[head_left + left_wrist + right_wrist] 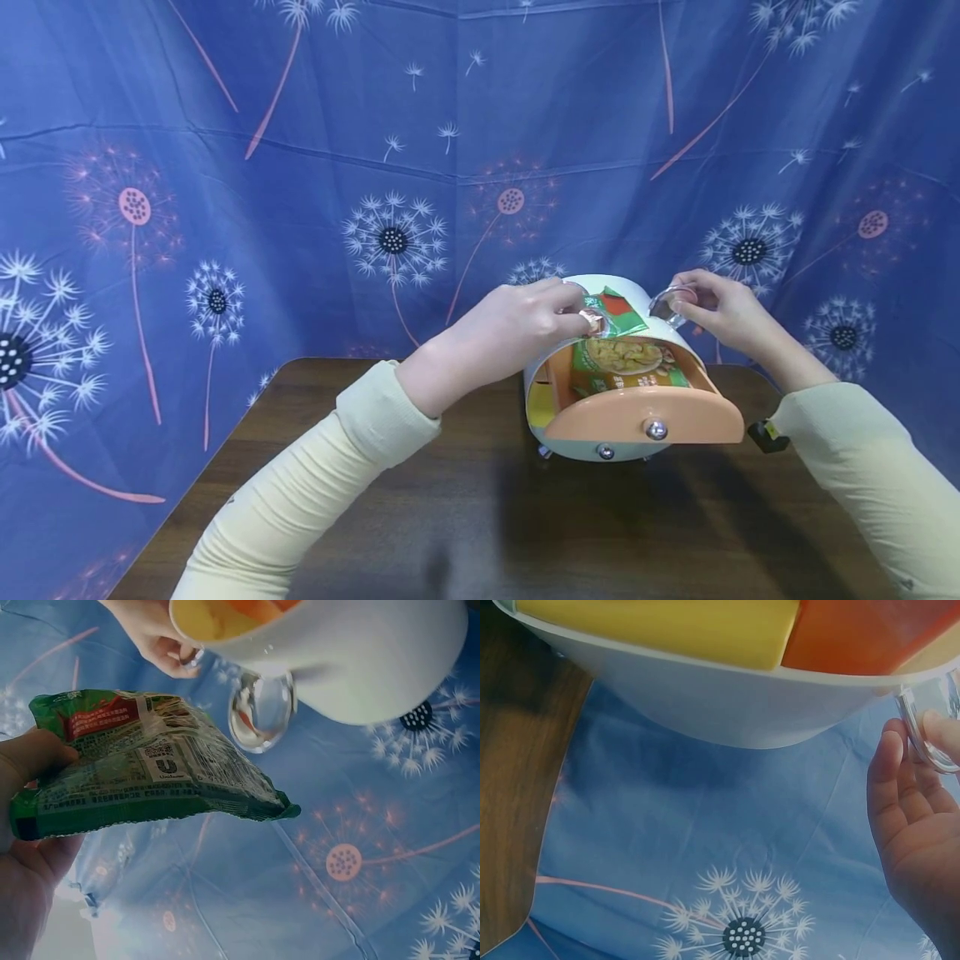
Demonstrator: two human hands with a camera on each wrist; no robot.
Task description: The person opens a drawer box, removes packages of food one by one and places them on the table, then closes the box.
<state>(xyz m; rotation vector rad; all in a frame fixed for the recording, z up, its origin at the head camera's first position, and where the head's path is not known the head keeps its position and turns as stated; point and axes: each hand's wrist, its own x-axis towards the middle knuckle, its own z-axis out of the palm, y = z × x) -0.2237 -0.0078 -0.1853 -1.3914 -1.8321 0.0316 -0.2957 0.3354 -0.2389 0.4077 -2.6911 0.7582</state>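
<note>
A white, drum-shaped box [615,287] on short feet has its upper orange drawer [637,417] pulled out. Inside the drawer lies a green and orange food packet [626,357] with a picture of food. Above the box, my left hand [525,321] pinches a green seasoning packet [157,769] at one end, thumb on the top face. On the box's other side my right hand [712,308] grips a shiny metal ring [915,735] fixed to the white shell. A second metal ring [259,712] shows beneath the packet in the left wrist view.
The box stands on a dark brown wooden table [420,517], towards its far right edge. A blue dandelion-print cloth [300,208] hangs behind and beside the table. A round knob [656,429] projects from the drawer front, and a lower knob [604,452] sits below it.
</note>
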